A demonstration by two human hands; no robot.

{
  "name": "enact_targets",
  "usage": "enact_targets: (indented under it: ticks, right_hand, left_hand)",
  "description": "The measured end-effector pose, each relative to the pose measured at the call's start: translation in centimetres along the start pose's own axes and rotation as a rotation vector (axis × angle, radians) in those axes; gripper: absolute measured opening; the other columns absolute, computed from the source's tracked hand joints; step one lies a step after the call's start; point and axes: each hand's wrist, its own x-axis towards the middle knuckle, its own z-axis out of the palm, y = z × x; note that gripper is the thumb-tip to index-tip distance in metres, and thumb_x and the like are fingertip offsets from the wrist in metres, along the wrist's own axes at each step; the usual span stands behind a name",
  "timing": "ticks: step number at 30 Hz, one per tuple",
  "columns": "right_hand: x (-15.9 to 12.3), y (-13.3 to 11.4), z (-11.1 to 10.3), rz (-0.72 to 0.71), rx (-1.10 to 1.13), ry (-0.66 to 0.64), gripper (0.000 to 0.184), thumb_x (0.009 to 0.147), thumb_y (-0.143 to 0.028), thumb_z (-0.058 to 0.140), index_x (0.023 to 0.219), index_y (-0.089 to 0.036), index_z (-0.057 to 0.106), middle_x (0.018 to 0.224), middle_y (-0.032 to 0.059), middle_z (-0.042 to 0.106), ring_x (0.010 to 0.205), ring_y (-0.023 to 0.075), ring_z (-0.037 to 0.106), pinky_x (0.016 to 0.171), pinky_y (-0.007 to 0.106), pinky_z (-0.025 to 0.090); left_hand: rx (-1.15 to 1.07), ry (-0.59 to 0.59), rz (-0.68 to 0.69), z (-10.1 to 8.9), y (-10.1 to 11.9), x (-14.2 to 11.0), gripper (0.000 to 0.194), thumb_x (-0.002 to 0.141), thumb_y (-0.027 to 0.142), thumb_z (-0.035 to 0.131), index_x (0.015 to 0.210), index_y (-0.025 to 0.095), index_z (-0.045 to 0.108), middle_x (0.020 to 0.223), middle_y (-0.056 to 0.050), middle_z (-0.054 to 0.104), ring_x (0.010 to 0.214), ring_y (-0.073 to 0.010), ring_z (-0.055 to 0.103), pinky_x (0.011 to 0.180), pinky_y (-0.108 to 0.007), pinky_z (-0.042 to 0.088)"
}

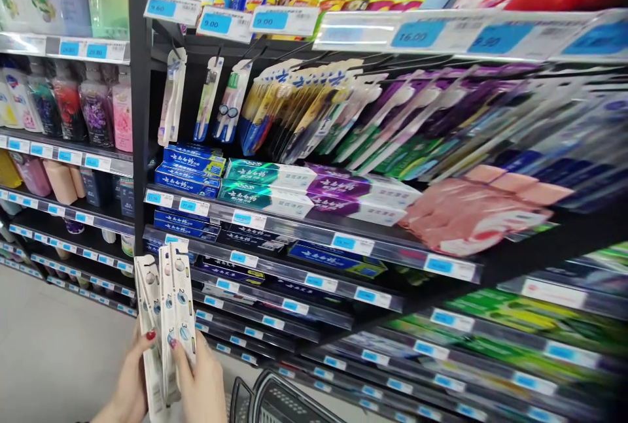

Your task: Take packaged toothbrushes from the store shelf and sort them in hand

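Observation:
Several packaged toothbrushes [177, 292] are held upright, backs of the packs toward me, with numbered pictures printed on them. My right hand [205, 377] is closed around the packs on the right, its thumb pressed on the front. Another toothbrush pack [148, 289], on the left side of the bunch, is gripped by my left hand [131, 377], thumb also on the front. The lower fingers of both hands are hidden behind the packs. Beyond my hands, more toothbrush packs [230, 106] hang on hooks above toothpaste boxes [267, 178].
A black shopping basket or cart [279, 400] stands at the bottom, right of my hands. Shelves with blue price labels [244, 218] stretch across the front. Bottles [95, 106] line the left shelves beside a black upright post [140, 116]. A pink pack [481, 214] juts out at right.

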Motion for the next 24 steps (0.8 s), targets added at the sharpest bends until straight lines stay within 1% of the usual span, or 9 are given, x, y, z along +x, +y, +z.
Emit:
enact_targets:
  ticks: [3,5,7,10,13,17,20,22,24]
  right_hand:
    - [-0.2,0.3,1.0,-0.061,-0.046,0.039,0.03,0.085,-0.035,0.042,0.106,-0.02,0.059,0.104,0.0095,0.059,0.096,0.0235,0.054,0.082,0.033,0.043]
    - [-0.3,0.4,1.6,-0.096,-0.054,0.064,0.031,0.087,-0.037,0.038,0.101,-0.023,0.061,0.097,0.0088,0.058,0.092,0.0232,0.052,0.081,0.035,0.041]
    - [-0.2,0.3,1.9,-0.111,-0.069,0.077,0.033,0.089,-0.039,0.034,0.098,-0.025,0.062,0.09,0.0078,0.055,0.086,0.0221,0.049,0.078,0.037,0.04]
    - [0.1,0.4,2.0,-0.128,-0.107,0.07,0.037,0.089,-0.044,0.031,0.095,-0.026,0.063,0.093,0.0075,0.051,0.085,0.022,0.045,0.076,0.038,0.039]
    - [0.5,0.7,2.2,-0.135,-0.058,0.032,0.038,0.089,-0.044,0.029,0.095,-0.027,0.063,0.101,0.0067,0.049,0.093,0.0228,0.043,0.081,0.039,0.037]
    - [0.8,0.7,2.4,-0.187,-0.039,0.078,0.036,0.09,-0.043,0.03,0.1,-0.028,0.061,0.107,0.0062,0.047,0.098,0.0239,0.042,0.086,0.042,0.035]
    - [1.3,0.4,1.6,-0.279,-0.138,0.017,0.038,0.09,-0.044,0.027,0.107,-0.03,0.057,0.108,0.0066,0.047,0.098,0.0255,0.041,0.084,0.044,0.035]
    - [1.7,0.3,0.8,-0.338,-0.236,-0.048,0.041,0.089,-0.046,0.025,0.111,-0.03,0.055,0.11,0.0075,0.047,0.096,0.0264,0.042,0.081,0.045,0.036]
    - [2.2,0.8,0.3,-0.389,-0.365,-0.087,0.044,0.086,-0.05,0.028,0.117,-0.029,0.052,0.11,0.0091,0.049,0.092,0.0279,0.044,0.078,0.046,0.037]
  left_hand:
    - [0.0,-0.072,0.03,-0.1,-0.3,0.2,0.089,0.061,0.011,0.072,0.134,0.033,0.026,0.113,-0.005,0.06,0.102,-0.0273,0.055,0.088,-0.035,0.043]
    - [0.015,-0.07,0.06,-0.2,-0.3,0.4,0.096,0.057,0.01,0.074,0.135,0.033,0.022,0.111,-0.006,0.061,0.102,-0.0291,0.055,0.087,-0.037,0.044]
    - [0.013,-0.032,0.06,-0.4,-0.4,0.4,0.097,0.057,0.011,0.075,0.135,0.031,0.022,0.107,-0.007,0.063,0.099,-0.0301,0.057,0.085,-0.039,0.045]
    - [-0.01,0.067,0.003,-0.9,-0.6,0.4,0.088,0.06,0.013,0.073,0.134,0.023,0.027,0.096,-0.008,0.067,0.095,-0.0299,0.059,0.084,-0.039,0.046]
    - [-0.049,0.151,-0.096,-1.6,-0.7,0.5,0.072,0.067,0.011,0.068,0.131,0.015,0.035,0.092,-0.009,0.068,0.095,-0.0287,0.059,0.085,-0.037,0.046]
    - [-0.115,0.103,-0.167,-2.7,-0.6,1.0,0.061,0.07,0.01,0.066,0.126,0.013,0.042,0.1,-0.011,0.066,0.099,-0.0304,0.057,0.089,-0.041,0.043]
    - [-0.13,-0.003,-0.191,-3.6,-0.6,1.6,0.059,0.061,0.016,0.074,0.116,0.014,0.053,0.1,-0.011,0.066,0.103,-0.0337,0.054,0.092,-0.044,0.04]
    - [-0.083,-0.066,-0.126,-4.1,-0.7,2.0,0.06,0.05,0.018,0.082,0.105,0.015,0.06,0.093,-0.01,0.068,0.103,-0.0354,0.053,0.094,-0.044,0.038]
    - [0.006,-0.061,-0.046,-4.1,-0.7,2.3,0.063,0.038,0.018,0.087,0.096,0.015,0.063,0.084,-0.01,0.069,0.101,-0.0361,0.054,0.093,-0.042,0.038]
